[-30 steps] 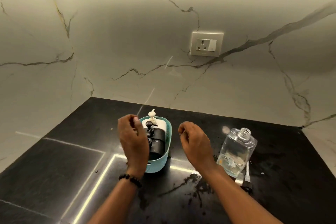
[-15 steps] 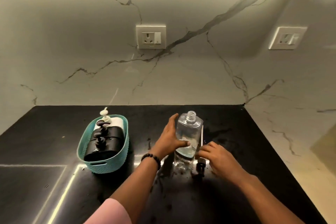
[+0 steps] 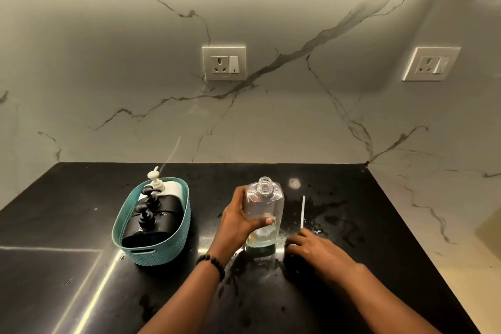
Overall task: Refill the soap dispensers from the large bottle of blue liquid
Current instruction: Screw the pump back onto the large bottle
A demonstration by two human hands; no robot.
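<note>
A clear dispenser bottle (image 3: 267, 206) with its pump off and neck open stands upright on the black counter (image 3: 352, 293). My left hand (image 3: 238, 221) grips its left side, thumb across the front. My right hand (image 3: 309, 248) rests on the counter just right of the bottle, fingers over the base of the removed pump, whose white tube (image 3: 302, 211) points away from me. A teal basket (image 3: 176, 249) to the left holds two black pump dispensers (image 3: 151, 228) and a white one (image 3: 169, 188). No large bottle of blue liquid is in view.
Wet splashes (image 3: 330, 214) cover the counter around and right of the clear bottle. A marble wall runs behind with two sockets (image 3: 224, 63), and a marble side wall (image 3: 439, 211) bounds the counter on the right.
My hands left the basket and moved right; my left hand took hold of the clear bottle and stood it upright, and my right hand came down onto the pump beside it.
</note>
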